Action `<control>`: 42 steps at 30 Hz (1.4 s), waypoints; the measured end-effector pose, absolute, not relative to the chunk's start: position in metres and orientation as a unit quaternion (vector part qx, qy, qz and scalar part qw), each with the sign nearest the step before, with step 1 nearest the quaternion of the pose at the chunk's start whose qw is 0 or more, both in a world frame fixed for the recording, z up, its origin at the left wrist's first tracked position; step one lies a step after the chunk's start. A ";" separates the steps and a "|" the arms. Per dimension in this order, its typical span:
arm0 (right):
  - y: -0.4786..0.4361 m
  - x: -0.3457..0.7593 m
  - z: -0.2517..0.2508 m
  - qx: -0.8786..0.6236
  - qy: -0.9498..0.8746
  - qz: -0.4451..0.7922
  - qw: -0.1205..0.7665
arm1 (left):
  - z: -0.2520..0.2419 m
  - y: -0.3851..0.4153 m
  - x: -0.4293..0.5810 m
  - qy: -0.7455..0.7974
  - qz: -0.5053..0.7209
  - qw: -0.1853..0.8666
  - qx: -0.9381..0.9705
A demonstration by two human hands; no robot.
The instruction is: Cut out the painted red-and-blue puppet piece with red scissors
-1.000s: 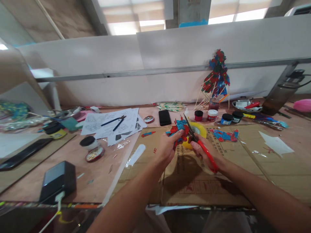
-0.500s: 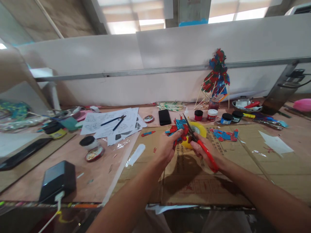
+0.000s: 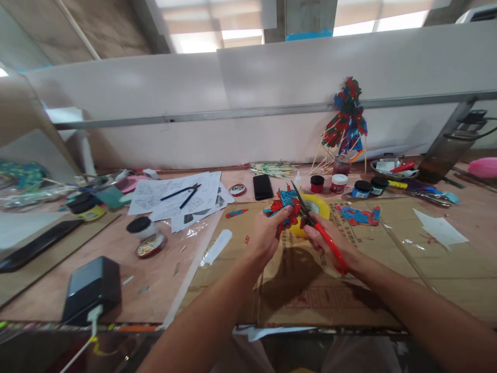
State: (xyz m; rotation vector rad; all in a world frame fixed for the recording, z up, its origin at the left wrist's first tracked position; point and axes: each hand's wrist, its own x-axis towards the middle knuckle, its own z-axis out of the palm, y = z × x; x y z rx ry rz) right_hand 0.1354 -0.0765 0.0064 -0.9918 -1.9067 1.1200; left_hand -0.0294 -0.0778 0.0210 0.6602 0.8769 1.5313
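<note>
My left hand (image 3: 269, 228) pinches a red and blue painted cutout (image 3: 288, 201) above the cardboard. In my right hand (image 3: 330, 239) is a pair of scissors (image 3: 325, 239) with red handles; its dark blades point up and left, along the cutout's right edge. I cannot tell whether the blades touch it. Behind the scissors lies a roll of yellow tape (image 3: 320, 205), partly hidden by my hands. Another red and blue painted piece (image 3: 359, 215) rests on the cardboard to the right. A small painted strip (image 3: 236, 213) lies to the left.
Flattened cardboard (image 3: 233, 280) covers the table's middle. Behind it stand a black phone (image 3: 263, 187), paint jars (image 3: 339, 183) and painted figures on sticks (image 3: 347, 116). To the left are printed sheets (image 3: 145, 197), pliers (image 3: 190, 196) and a black box with a cable (image 3: 93, 290).
Almost nothing differs. Both hands, the cutout and the scissors stay in nearly the same place, with only a slight shift of the cutout.
</note>
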 end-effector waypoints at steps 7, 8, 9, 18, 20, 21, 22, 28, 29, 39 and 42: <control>-0.077 0.135 0.002 -0.392 -0.718 0.443 0.367 | 0.025 -0.079 -0.031 0.387 0.654 0.602 0.245; -0.076 0.134 0.001 -0.393 -0.712 0.448 0.371 | 0.026 -0.079 -0.032 0.381 0.654 0.611 0.232; -0.076 0.133 0.000 -0.395 -0.703 0.458 0.374 | 0.027 -0.079 -0.033 0.373 0.656 0.618 0.219; -0.075 0.129 -0.004 -0.405 -0.659 0.495 0.396 | 0.021 -0.081 -0.027 0.315 0.669 0.626 0.249; -0.075 0.129 -0.005 -0.398 -0.680 0.480 0.385 | 0.020 -0.080 -0.026 0.340 0.670 0.616 0.238; -0.076 0.129 -0.005 -0.393 -0.686 0.479 0.380 | 0.021 -0.079 -0.026 0.352 0.671 0.611 0.228; -0.076 0.129 -0.005 -0.389 -0.690 0.481 0.377 | 0.021 -0.078 -0.027 0.361 0.672 0.609 0.218; -0.077 0.130 0.000 -0.379 -0.716 0.454 0.370 | 0.026 -0.078 -0.028 0.383 0.671 0.600 0.207; -0.076 0.130 0.000 -0.377 -0.720 0.449 0.370 | 0.027 -0.078 -0.028 0.385 0.671 0.598 0.208; -0.073 0.133 -0.010 -0.363 -0.696 0.494 0.374 | 0.025 -0.077 -0.027 0.379 0.678 0.587 0.230; -0.073 0.133 -0.006 -0.373 -0.705 0.478 0.368 | 0.026 -0.077 -0.027 0.387 0.683 0.577 0.227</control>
